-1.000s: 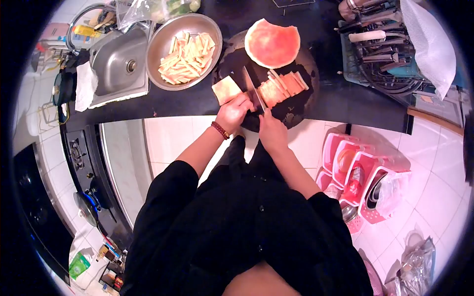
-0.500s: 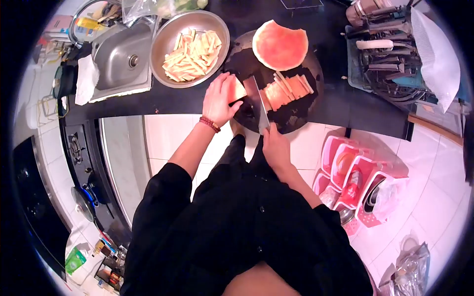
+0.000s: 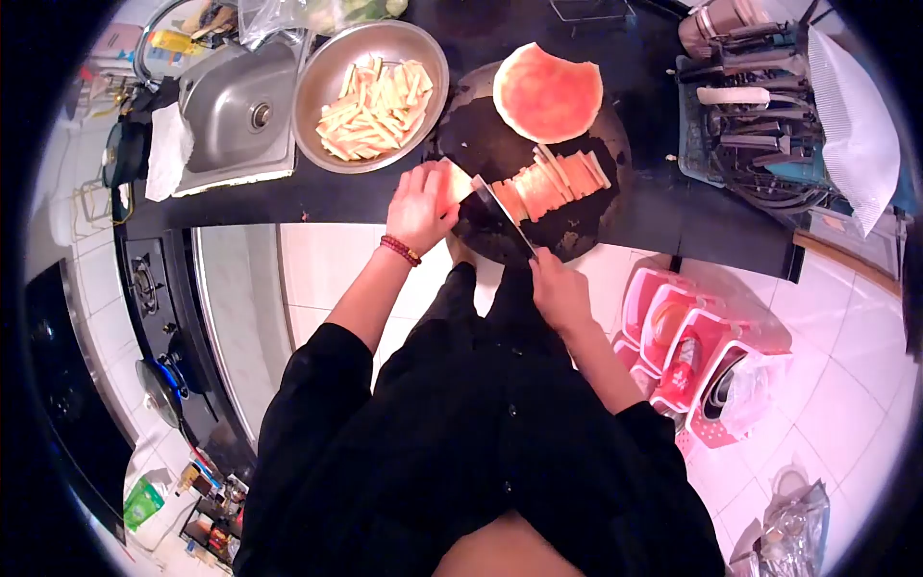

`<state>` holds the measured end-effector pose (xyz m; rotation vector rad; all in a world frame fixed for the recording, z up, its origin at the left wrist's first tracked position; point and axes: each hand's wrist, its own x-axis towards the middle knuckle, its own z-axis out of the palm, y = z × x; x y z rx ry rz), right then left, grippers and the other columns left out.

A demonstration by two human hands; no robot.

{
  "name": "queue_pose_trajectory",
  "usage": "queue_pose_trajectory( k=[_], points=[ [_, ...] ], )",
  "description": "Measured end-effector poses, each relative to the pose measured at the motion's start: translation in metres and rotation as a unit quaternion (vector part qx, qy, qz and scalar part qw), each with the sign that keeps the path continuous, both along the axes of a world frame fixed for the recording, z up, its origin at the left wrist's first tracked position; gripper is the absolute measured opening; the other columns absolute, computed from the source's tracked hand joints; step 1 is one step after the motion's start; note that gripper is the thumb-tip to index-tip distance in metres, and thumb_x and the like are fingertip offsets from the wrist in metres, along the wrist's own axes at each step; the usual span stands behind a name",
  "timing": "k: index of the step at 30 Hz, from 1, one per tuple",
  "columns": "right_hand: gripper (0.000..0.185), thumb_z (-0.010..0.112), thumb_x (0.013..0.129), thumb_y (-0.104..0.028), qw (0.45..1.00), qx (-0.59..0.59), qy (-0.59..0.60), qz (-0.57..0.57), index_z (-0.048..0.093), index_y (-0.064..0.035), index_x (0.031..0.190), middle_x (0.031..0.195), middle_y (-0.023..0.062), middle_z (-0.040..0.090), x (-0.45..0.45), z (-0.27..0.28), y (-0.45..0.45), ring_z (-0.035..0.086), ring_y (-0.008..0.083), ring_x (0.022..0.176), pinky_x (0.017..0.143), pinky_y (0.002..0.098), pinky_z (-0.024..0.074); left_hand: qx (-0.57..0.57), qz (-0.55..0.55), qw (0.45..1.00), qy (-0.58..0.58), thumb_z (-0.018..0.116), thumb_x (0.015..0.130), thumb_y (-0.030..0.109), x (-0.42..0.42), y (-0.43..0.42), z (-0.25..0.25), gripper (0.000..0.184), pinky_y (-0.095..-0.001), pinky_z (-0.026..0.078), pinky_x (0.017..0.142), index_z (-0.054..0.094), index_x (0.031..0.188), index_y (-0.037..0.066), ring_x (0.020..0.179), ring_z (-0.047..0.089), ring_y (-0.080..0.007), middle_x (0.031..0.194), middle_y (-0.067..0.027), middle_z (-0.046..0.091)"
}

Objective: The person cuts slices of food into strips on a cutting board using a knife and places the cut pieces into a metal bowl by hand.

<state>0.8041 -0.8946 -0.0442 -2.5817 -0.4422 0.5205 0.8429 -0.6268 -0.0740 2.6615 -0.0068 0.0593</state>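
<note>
My left hand (image 3: 420, 209), closed, grips a piece of watermelon rind (image 3: 459, 183) at the left side of the round dark cutting board (image 3: 473, 89). In my right hand (image 3: 561, 290) is the handle of a kitchen knife (image 3: 507, 215). The blade slants up and left, its far end close to the held rind; whether it touches cannot be made out. Thin rind slices (image 3: 550, 186) lie in an overlapping row right of the blade. Farther back on the board rests a large piece of watermelon rind (image 3: 548, 93) with a reddish inner face.
A metal bowl (image 3: 310, 96) of pale cut strips (image 3: 377, 111) stands left of the board, beside the sink (image 3: 216, 115). A dish rack (image 3: 697, 135) with utensils is at the right. Pink baskets (image 3: 673, 337) stand on the floor below. At the left is a stove (image 3: 154, 317).
My right hand has moved a little right and toward me, and the knife leans further left. My left hand has shifted slightly left with the rind, its fingers more curled.
</note>
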Motion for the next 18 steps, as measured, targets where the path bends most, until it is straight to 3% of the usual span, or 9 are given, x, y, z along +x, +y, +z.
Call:
queue_pose_trajectory(
  k=[10, 13, 18],
  points=[
    [0.015, 0.051, 0.100, -0.021, 1.000, 0.010, -0.002, 0.022, 0.048, -0.0066, 0.098, 0.086, 0.0177, 0.067, 0.005, -0.001, -0.021, 0.065, 0.0415, 0.068, 0.060, 0.0523, 0.0524, -0.004, 0.053, 0.999, -0.005, 0.075, 0.067, 0.014, -0.004, 0.007, -0.001, 0.064, -0.0435, 0.050, 0.093, 0.054, 0.127, 0.006, 0.104, 0.056, -0.0362, 0.119, -0.0138, 0.057],
    [0.015, 0.052, 0.100, -0.020, 1.000, 0.011, -0.014, -0.002, 0.048, -0.0067, 0.098, 0.086, 0.0176, 0.067, 0.006, 0.002, -0.005, 0.065, 0.0414, 0.068, 0.059, 0.0516, 0.0528, -0.018, -0.029, 0.999, -0.042, 0.074, 0.066, 0.012, -0.012, -0.004, 0.003, 0.058, -0.0420, 0.050, 0.092, 0.058, 0.121, 0.003, 0.104, 0.057, -0.0358, 0.117, -0.0146, 0.058],
    [0.015, 0.051, 0.100, -0.021, 1.000, -0.013, -0.017, -0.018, 0.047, -0.0067, 0.099, 0.086, 0.0171, 0.067, 0.015, -0.005, 0.012, 0.065, 0.0419, 0.067, 0.060, 0.0528, 0.0529, -0.051, -0.047, 0.996, -0.062, 0.071, 0.069, 0.011, -0.015, -0.041, -0.003, 0.052, -0.0417, 0.050, 0.092, 0.059, 0.118, 0.003, 0.105, 0.057, -0.0333, 0.118, -0.0140, 0.059]
  ],
)
